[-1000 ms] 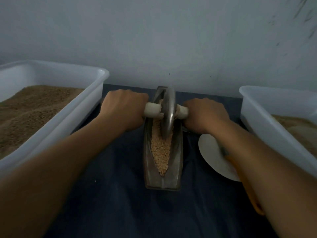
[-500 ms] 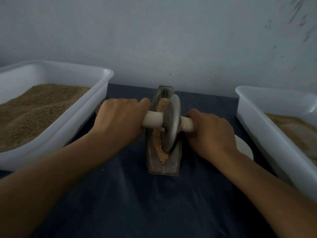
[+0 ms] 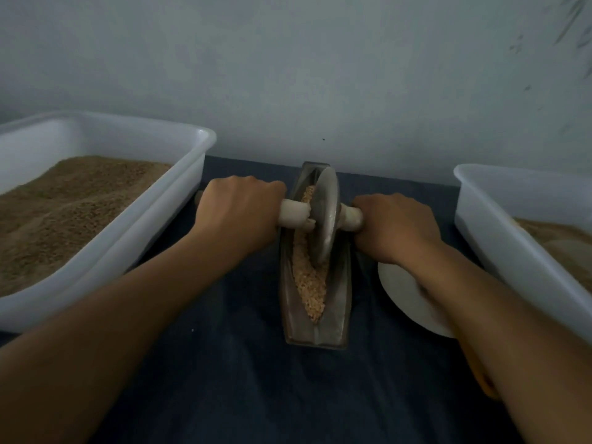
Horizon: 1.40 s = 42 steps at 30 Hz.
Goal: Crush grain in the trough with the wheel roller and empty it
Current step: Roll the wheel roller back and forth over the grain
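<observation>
Metal wheel roller (image 3: 324, 219) is being gripped by its pale axle handle, the left hand (image 3: 238, 213) and right hand (image 3: 395, 227) each curled round one end. Between the hands, its disc is standing in the boat-shaped trough (image 3: 315, 267), amid tan grain (image 3: 309, 283). White tubs (image 3: 134, 219) are flanking both arms.

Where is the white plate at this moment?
In the head view, the white plate lies on the dark cloth, right of the trough, partly under the right forearm, near the right tub.
</observation>
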Motion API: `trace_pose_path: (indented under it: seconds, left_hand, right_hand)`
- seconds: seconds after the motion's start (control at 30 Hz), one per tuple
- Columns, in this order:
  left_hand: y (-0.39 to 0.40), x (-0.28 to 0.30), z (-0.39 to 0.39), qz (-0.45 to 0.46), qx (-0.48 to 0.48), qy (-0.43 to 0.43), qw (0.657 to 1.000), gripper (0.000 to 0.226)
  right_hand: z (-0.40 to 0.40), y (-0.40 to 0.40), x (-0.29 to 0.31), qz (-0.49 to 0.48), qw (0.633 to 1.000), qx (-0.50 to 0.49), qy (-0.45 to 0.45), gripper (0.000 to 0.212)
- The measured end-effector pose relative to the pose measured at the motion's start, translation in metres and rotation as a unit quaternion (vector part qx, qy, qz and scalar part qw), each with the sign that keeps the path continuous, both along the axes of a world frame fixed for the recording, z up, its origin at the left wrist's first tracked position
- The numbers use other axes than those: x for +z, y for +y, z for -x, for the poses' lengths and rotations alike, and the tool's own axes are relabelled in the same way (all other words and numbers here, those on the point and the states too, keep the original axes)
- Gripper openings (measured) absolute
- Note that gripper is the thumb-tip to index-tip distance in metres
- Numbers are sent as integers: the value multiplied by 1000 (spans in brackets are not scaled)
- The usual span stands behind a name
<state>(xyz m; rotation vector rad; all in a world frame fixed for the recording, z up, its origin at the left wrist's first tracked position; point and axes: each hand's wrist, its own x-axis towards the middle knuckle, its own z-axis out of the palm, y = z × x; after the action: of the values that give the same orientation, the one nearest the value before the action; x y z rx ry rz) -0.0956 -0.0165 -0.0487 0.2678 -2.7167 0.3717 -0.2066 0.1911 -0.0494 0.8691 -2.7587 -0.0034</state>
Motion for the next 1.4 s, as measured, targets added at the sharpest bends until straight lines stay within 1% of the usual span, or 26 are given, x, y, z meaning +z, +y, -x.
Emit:
trace_pose_path:
  seconds: [0.1,0.23,0.3,0.37,0.43,0.5,0.57,0.63,0.77,0.87,1.0,1.13,1.23,1.3,1.4]
  left_hand:
    - [-5,0,13,-13,-1,3,1000,23]
    - [-9,3,28,-22,-3,14,1000,17]
    - [-13,6,33,-24,-10,8,1000,18]
    - [-16,9,34,-33,-21,-4,999,19]
    - [-16,7,32,-41,-24,-2,999,17]
    - [-14,3,27,-44,-21,9,999,16]
    - [-12,-2,22,-40,-17,21,999,21]
    - [-9,-5,15,-34,-19,29,999,30]
    - [-5,-7,0,-17,-40,40,998,37]
    - [-5,-7,-13,-31,-55,27,998,33]
    - [-1,-6,-29,-33,-66,34,997,30]
    - [2,-4,-38,-12,-67,33,997,32]
    - [2,-4,-37,6,-60,33,998,37]
    - [1,-5,-32,10,-48,27,998,39]
    - [-1,-4,-18,-12,-29,5,999,31]
  right_hand:
    - [14,-8,8,-46,999,-2,-25,19]
    - [31,-17,18,-68,991,-8,-115,22]
    - [38,-22,22,-72,984,-6,-165,20]
    - [41,-25,25,-77,980,-6,-185,20]
    - [38,-24,25,-81,983,-9,-165,19]
    - [31,-19,21,-71,990,-9,-124,21]
    - [21,-12,15,-52,997,-5,-55,24]
    - [8,-7,6,-23,999,-4,22,24]
    - [-17,7,-13,52,991,2,121,23]
    - [-38,13,-15,56,981,11,184,32]
    - [-57,17,-8,40,982,13,185,40]
    - [-60,24,-13,47,981,22,187,32]
    - [-53,24,-16,50,982,22,183,29]
    - [-43,20,-16,46,986,17,162,25]
    - [-26,12,-9,22,994,10,108,19]
